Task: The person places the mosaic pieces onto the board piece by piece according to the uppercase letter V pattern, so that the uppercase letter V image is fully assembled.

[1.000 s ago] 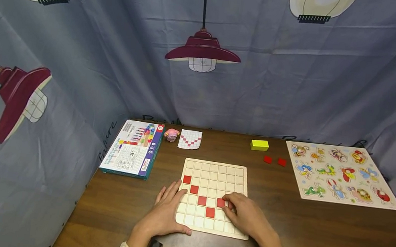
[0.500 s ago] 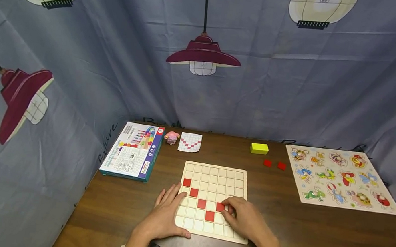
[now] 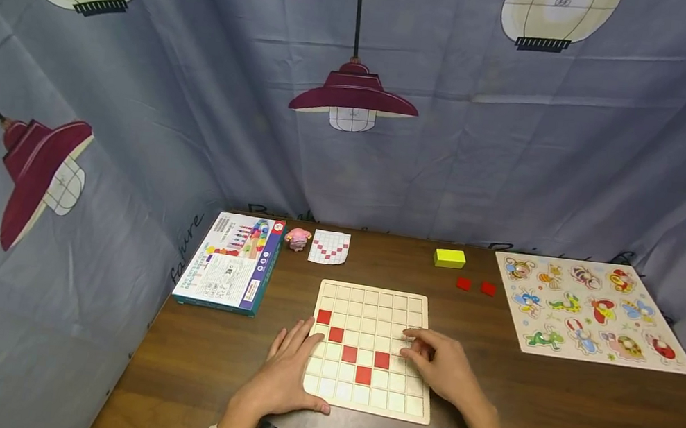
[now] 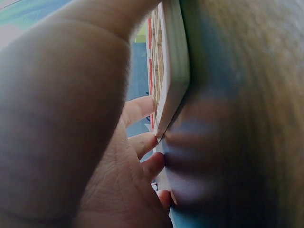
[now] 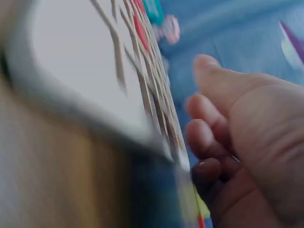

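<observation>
A pale wooden grid board (image 3: 370, 310) lies on the table with several red square tiles in its cells. They run diagonally down from the left side, and the rightmost red tile (image 3: 381, 360) sits one row up from the lowest. My left hand (image 3: 282, 375) rests spread at the board's left edge, its thumb by the near corner; the left wrist view shows the fingers (image 4: 142, 109) against that edge. Over the board's right side, my right hand (image 3: 449, 368) hovers, thumb and index finger apart. Nothing shows between its loosely bent fingers in the right wrist view.
Two loose red tiles (image 3: 464, 283) and a yellow block (image 3: 449, 258) lie at the back right. A paper pattern card (image 3: 329, 247), a small pink figure (image 3: 298, 239) and a game box (image 3: 230, 262) stand back left. An insect puzzle board (image 3: 596, 310) occupies the right.
My right hand has let go of the rightmost red tile and moved right, leaving it in its cell. The left hand has stayed at the board's edge. The head view has tilted up slightly.
</observation>
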Demonstrator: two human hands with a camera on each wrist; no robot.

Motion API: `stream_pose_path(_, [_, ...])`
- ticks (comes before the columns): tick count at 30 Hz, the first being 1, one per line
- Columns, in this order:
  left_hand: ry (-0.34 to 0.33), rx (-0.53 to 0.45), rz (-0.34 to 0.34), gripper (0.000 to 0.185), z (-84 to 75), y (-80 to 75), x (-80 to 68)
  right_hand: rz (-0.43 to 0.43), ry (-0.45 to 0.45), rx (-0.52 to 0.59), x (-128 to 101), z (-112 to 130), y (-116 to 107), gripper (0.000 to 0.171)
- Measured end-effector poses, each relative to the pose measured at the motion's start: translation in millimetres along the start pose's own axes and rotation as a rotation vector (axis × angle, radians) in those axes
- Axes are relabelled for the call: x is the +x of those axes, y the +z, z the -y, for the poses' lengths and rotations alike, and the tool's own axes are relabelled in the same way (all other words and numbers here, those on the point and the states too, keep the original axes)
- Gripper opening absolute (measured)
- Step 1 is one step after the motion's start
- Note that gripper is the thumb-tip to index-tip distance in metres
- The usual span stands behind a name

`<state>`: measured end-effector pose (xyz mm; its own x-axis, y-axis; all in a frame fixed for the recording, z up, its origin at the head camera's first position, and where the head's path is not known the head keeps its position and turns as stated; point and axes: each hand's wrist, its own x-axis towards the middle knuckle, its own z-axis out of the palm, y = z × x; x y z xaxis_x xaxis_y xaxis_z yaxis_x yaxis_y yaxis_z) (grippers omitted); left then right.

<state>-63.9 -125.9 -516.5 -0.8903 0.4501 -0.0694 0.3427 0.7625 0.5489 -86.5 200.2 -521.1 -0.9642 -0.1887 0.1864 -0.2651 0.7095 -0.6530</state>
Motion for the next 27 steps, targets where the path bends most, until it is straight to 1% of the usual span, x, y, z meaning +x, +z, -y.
stream_pose_path(4, [-0.001, -0.002, 0.009, 0.12, -0.3, 0.3, 0.6, -0.125, 0.089, -0.005, 6, -32, -18, 0.035])
stream_pose_path(8, [0.007, 0.002, 0.005, 0.119, 0.3, 0.3, 2.2, -0.195, 0.149, -0.058, 11, -61, -33, 0.042])
stream_pose_path(11, [0.013, 0.014, 0.0, 0.12, 1.1, 0.5, 3.2, -0.232, 0.163, -0.091, 16, -76, -39, 0.046])
stream_pose_path(14, [0.007, 0.01, 0.005, 0.12, 1.2, 0.5, 3.2, -0.245, 0.175, -0.099, 22, -85, -42, 0.048])
stream_pose_path(20, [0.008, 0.005, 0.002, 0.12, 0.9, 1.6, 2.4, -0.233, 0.214, -0.119, 43, -95, -45, 0.052])
stream_pose_path(23, [0.002, 0.004, -0.001, 0.12, 0.8, 1.6, 1.8, -0.224, 0.21, -0.117, 53, -98, -46, 0.055])
stream_pose_path(27, [-0.011, 0.003, 0.004, 0.12, 0.7, 1.7, 0.5, -0.21, 0.201, -0.13, 60, -100, -48, 0.054])
